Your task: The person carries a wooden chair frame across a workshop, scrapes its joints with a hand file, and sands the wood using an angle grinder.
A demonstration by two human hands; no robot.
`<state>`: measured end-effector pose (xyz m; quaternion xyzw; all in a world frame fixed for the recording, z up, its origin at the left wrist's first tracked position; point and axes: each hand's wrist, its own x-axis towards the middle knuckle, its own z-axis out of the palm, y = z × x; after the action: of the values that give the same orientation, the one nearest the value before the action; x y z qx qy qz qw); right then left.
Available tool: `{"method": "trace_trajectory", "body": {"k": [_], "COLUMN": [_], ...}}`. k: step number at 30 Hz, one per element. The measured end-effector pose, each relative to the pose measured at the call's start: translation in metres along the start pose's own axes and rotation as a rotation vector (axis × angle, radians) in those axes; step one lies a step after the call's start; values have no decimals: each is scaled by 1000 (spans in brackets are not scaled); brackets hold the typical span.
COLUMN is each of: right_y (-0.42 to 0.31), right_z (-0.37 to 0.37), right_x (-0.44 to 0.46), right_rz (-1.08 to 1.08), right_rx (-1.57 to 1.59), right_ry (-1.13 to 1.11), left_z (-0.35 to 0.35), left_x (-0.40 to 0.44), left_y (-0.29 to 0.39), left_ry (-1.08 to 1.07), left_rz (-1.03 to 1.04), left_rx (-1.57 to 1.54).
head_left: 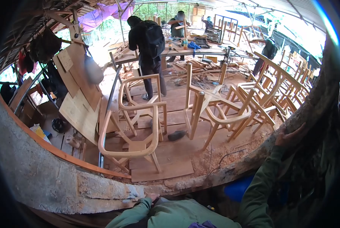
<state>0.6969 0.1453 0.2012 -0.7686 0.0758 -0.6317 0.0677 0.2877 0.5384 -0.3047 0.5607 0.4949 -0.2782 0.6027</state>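
Note:
My right hand rests with fingers stretched out on the rough concrete edge at the right. Low in the middle, my left hand touches the top of the concrete ledge; its fingers are mostly hidden, and I see nothing held. Just beyond the ledge stands an unfinished wooden chair frame with a curved rail and no seat. Nearer my right hand, another wooden chair frame is tipped over among more frames.
Many chair frames are piled at the right. Plywood sheets lean at the left. A person with a backpack stands at a workbench, other people farther back. A dark shoe, wood shavings and a cable lie on the floor.

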Motion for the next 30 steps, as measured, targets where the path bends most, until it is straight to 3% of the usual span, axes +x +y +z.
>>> {"method": "trace_trajectory", "body": {"k": [7,16,28,30], "right_y": [7,16,14,13], "right_z": [0,7,0,-1], "right_x": [-1,-6,-4,-4], "right_rz": [-52,-71,-74,-78], "right_rx": [-39,-80,-57,-64], "right_ry": [-12,13,-6,-7], "left_z": [0,6,7,10], "left_x": [18,-8,9,3], "left_y": [3,7,3,4], "left_ry": [-55,93,-37,23], "left_rz": [7,-16,-23,9], "left_rx": [-30,72,-1,54]}}
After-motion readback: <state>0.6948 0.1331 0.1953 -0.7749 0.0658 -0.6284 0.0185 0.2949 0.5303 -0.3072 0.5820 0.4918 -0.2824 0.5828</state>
